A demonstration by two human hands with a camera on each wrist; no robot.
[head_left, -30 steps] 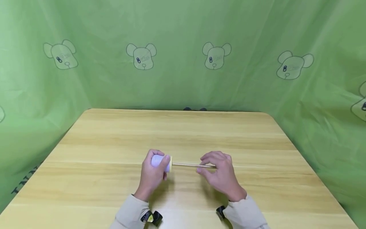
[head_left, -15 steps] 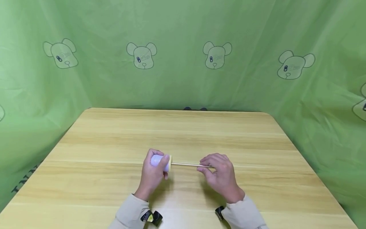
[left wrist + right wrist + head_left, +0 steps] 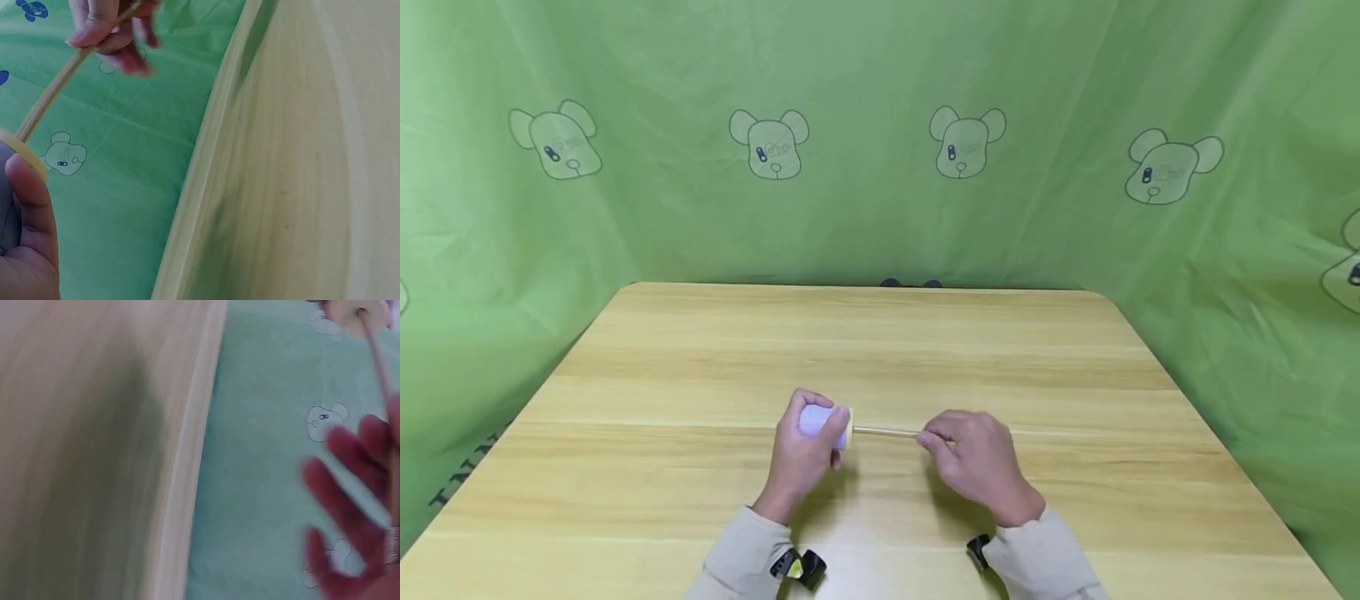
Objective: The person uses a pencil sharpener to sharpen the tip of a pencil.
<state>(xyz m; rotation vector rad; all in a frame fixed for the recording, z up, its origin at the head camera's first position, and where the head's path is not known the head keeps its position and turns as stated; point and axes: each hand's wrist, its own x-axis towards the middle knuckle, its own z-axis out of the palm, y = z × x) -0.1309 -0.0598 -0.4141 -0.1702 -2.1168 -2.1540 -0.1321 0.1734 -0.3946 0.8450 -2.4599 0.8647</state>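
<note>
A pale lavender cylinder (image 3: 814, 419) with a cream-yellow rim lies sideways in my left hand (image 3: 799, 462). My left fingers wrap round it, and the left thumb (image 3: 31, 200) presses near the rim. From the middle of the rim's face a thin, gold-brown rod (image 3: 887, 431) runs out to the right. My right hand (image 3: 981, 462) pinches the rod near its far end between thumb and forefinger. In the right wrist view the other right fingers (image 3: 340, 494) are spread and blurred, and a pale ringed band (image 3: 392, 544) shows low on the rod.
Both hands are above a light wood-grain table (image 3: 880, 350). A green curtain (image 3: 865, 225) printed with bear heads hangs behind and at both sides. Black wrist devices (image 3: 808, 568) are at both beige cuffs.
My right fingers have shifted on the rod from a raised, looser pinch to a more curled one, covering its far end. The left hand and the cylinder stay nearly still.
</note>
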